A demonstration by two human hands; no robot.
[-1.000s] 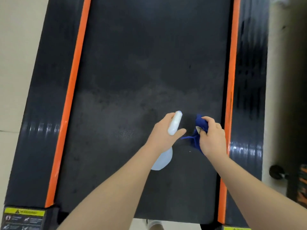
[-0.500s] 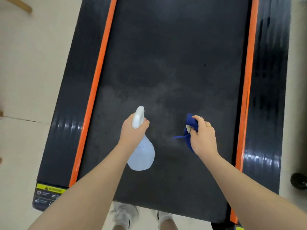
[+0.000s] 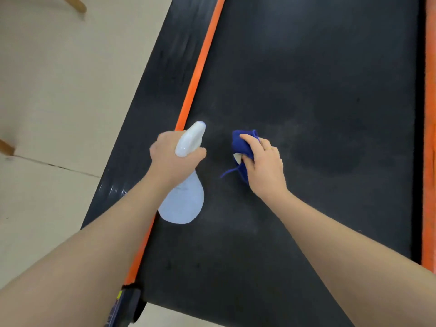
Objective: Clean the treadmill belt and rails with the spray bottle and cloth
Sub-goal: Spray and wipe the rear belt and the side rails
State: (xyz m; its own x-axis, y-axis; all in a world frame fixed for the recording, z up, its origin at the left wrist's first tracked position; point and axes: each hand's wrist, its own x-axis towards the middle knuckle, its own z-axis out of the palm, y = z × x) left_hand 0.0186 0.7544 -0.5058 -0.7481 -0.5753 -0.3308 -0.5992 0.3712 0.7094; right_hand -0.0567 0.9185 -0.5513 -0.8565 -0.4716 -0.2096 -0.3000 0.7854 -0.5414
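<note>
The black treadmill belt (image 3: 306, 79) fills the middle of the view, with an orange stripe (image 3: 203, 60) and a glossy black left rail (image 3: 151, 95) beside it. Another orange stripe (image 3: 429, 138) runs down the right edge. My left hand (image 3: 172, 159) grips a pale blue spray bottle (image 3: 184, 201) by the neck, its white nozzle (image 3: 191, 138) pointing forward over the belt's left side. My right hand (image 3: 264, 166) holds a bunched dark blue cloth (image 3: 243, 145) with a white tag, just above or on the belt; contact is unclear. A damp darker patch (image 3: 330, 154) shows on the belt.
Beige floor tiles (image 3: 59, 102) lie left of the treadmill. Two wooden furniture legs (image 3: 75, 4) show at the upper left and left edge. The belt's near end (image 3: 188, 310) is at the bottom, with a yellow warning label (image 3: 118, 300) on the corner.
Both hands have shifted left across the belt; the spray bottle is now over the left orange stripe. The view has swung left, so the right rail is out of view.
</note>
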